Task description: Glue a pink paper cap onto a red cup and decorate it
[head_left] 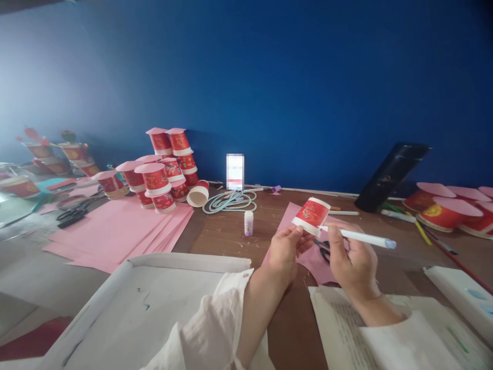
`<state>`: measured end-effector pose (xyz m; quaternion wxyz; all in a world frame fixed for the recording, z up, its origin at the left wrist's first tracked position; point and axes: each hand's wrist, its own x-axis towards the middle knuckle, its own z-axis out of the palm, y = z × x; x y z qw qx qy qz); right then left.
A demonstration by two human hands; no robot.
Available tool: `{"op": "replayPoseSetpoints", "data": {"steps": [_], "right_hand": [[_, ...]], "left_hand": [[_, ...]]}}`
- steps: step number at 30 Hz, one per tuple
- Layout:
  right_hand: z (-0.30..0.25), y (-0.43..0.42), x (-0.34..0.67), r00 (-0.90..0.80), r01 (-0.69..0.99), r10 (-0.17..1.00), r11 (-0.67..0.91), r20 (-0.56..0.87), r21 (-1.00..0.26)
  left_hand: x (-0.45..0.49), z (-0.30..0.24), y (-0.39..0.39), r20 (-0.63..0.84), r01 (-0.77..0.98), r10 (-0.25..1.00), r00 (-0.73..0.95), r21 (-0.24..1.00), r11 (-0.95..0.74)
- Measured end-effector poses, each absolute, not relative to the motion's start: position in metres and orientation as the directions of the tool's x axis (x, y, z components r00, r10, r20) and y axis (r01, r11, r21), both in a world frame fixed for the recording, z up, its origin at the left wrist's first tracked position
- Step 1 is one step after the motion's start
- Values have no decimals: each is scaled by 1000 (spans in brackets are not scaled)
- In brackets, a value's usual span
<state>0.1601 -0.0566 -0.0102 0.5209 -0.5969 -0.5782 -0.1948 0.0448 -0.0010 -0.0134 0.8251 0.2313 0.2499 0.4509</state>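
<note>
A red paper cup [313,213] with a gold dragon print and white bands is held tilted by my left hand [285,247], whose fingers grip its lower edge. Between the thumb and fingers of my right hand [352,262] lies a white marker pen [365,238]. Its tip end meets or nearly meets the cup's right side; I cannot tell if they touch. Beneath the hands are a cut sheet of pink paper [318,267] and dark-handled scissors [324,251], partly hidden by my right hand. A small glue bottle [249,224] stands left of the cup.
Stacked red cups [154,177] with pink paper tops stand at left behind pink sheets [127,231]. A coiled pale cable [227,201] lies by the blue wall. A black cylinder [391,177] leans at right near more cups [447,213]. A white box lid [165,293] is in front.
</note>
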Motion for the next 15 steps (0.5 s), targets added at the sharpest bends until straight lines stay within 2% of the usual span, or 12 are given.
{"op": "replayPoseSetpoints", "data": {"steps": [10,15], "right_hand": [[-12,-55,159,180,890,565,255,805,-378],[-12,-53,161,152,918,550,230,821,-324]], "left_hand": [[43,-13,-2,-165,-599,853,496,646,473],[43,-15,-2,-167,-592,856,490,656,467]]}}
